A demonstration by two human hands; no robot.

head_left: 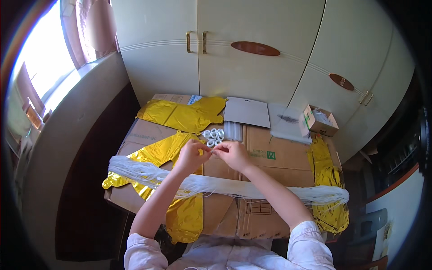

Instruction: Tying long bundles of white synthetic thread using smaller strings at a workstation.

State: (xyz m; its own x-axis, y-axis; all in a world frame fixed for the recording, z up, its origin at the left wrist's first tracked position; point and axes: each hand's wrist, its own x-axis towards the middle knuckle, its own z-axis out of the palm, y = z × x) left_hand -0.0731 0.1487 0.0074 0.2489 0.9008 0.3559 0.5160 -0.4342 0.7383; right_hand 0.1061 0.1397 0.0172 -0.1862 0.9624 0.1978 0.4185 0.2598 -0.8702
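Right over the middle of the flattened cardboard (220,211), both hands meet up: left hand (193,156) and right hand (231,156) each have thumb and finger pinched tight on one tiny pale bit (212,150), tips almost touching. Too small for me to tell what it is. Holding it from both sides like that probably keeps something so fiddly steady, and out front it's easy to see. One long bundle of thin white string (225,186) runs left to right under both forearms, stretched out lengthwise, I'd guess so the strands don't tangle. Just past the fingertips there's a cluster of white rings (213,132), around seven by my count, but the hands are close enough to hide some; handy reach, I reckon. Gold foil lies in three spots: one piece at the far side (177,114), some on the left (186,216) (one piece or two, can't tell), some on the right (330,175), seemingly spread flat to leave the centre free for working. Far side also has one pale board (247,111) partly over some clear strips (233,131), plus one small open box (327,129).
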